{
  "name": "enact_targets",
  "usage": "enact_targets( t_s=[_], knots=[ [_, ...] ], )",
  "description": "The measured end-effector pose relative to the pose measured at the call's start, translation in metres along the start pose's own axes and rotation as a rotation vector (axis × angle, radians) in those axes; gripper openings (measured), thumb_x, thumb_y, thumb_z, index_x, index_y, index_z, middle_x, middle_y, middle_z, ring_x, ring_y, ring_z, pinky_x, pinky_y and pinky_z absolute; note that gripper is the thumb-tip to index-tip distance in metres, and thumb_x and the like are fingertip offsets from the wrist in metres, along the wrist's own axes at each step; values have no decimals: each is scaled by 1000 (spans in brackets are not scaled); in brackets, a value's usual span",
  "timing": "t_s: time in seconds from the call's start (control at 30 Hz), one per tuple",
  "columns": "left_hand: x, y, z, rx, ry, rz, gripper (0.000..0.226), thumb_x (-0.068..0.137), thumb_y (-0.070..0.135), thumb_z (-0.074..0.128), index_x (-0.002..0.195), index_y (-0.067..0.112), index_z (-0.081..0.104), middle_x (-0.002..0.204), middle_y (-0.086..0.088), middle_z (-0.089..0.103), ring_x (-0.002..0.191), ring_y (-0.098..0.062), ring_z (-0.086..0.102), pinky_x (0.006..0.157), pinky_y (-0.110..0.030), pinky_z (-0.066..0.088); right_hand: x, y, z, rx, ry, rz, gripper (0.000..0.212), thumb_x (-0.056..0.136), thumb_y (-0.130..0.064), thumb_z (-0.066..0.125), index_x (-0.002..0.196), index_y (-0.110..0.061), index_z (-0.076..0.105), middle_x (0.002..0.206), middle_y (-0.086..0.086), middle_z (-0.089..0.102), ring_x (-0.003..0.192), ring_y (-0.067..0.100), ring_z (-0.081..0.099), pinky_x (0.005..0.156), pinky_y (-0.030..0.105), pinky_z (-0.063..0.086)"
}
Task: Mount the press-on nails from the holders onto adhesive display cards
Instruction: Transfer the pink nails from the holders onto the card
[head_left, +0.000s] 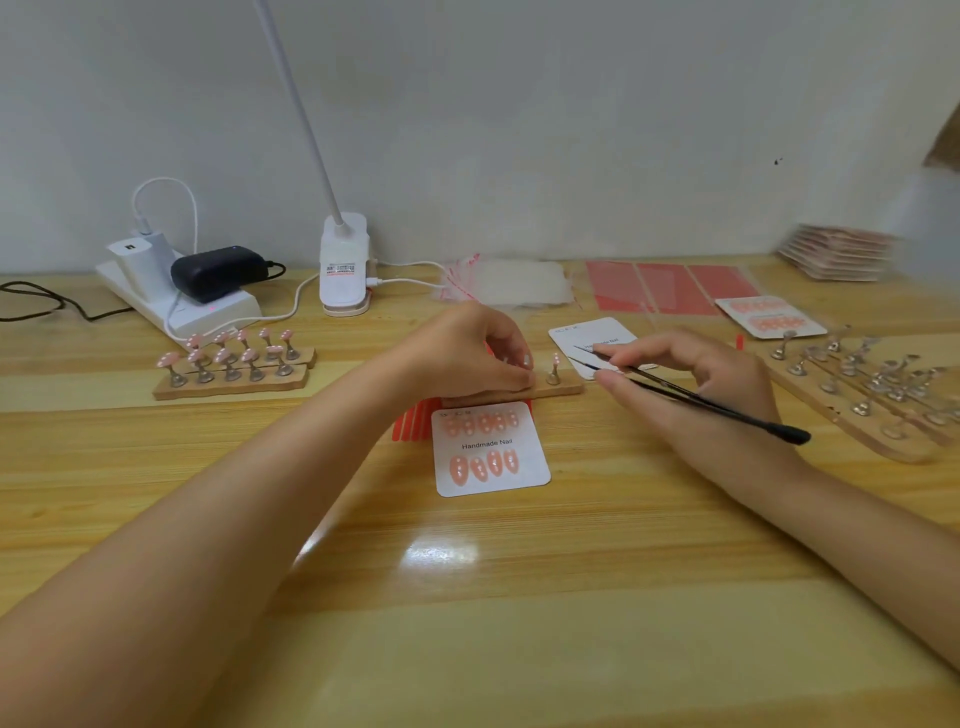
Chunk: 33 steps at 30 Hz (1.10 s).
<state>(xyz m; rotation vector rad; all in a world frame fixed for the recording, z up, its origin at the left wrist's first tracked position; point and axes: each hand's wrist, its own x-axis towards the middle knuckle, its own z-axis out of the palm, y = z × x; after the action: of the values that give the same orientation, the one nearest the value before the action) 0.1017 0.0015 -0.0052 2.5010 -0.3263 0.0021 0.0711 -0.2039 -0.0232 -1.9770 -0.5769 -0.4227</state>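
**Nine nails carded, one left on the middle holder**

At the far left a white power strip (176, 301) carries a white charger and a black adapter (218, 273). In front of it, two wooden holders (234, 382) lie side by side, every stand topped with a pink nail. A white clip lamp (344, 265) stands behind the work area.

The left hand (478, 353) rests on the left part of the middle wooden holder (566, 388), fingers curled and pinching at something small; I cannot tell what. Just right of those fingers one stand (554, 370) is upright on that holder with a pink nail on top.

Nearer the person lies the display card (493, 449), printed "Handmade Nail", five nails in its upper row and four in the lower. Red strips (410, 423) poke out beside its left edge.

The right hand (691, 382) grips black tweezers (691, 397), tips over a blank card (587, 332). Behind lie clear bags (514, 283) and red sheets (670, 288); further right are a filled card (769, 317), bare metal stands on wooden holders (872, 389), and a stack of packs (836, 252).
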Motion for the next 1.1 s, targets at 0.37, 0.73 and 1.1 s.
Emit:
enact_targets(
  t_s=[0.37,0.73,1.1],
  knots=[
    [10,9,15,8,96,71,12,72,37,76,79,27,75,59,25,55,59,17,50,50,-6,36,3,14,2,-146,-48,-172,5,76,-11,74,80,-14,73,86,0,69,85,7,63,68,27,48],
    [9,9,16,-55,83,31,5,74,32,76,73,28,73,69,20,61,66,-1,54,66,-22,46,4,15,2,-167,-39,-215,7,75,-10,76,79,-14,73,82,-1,69,81,8,63,73,23,47],
    [6,10,15,-72,71,28,10,75,31,76,69,31,68,69,19,60,63,-1,52,62,-19,42,5,15,3,-169,-63,-169,6,76,-12,75,80,-16,73,85,1,69,84,15,64,77,26,46]
  ],
)
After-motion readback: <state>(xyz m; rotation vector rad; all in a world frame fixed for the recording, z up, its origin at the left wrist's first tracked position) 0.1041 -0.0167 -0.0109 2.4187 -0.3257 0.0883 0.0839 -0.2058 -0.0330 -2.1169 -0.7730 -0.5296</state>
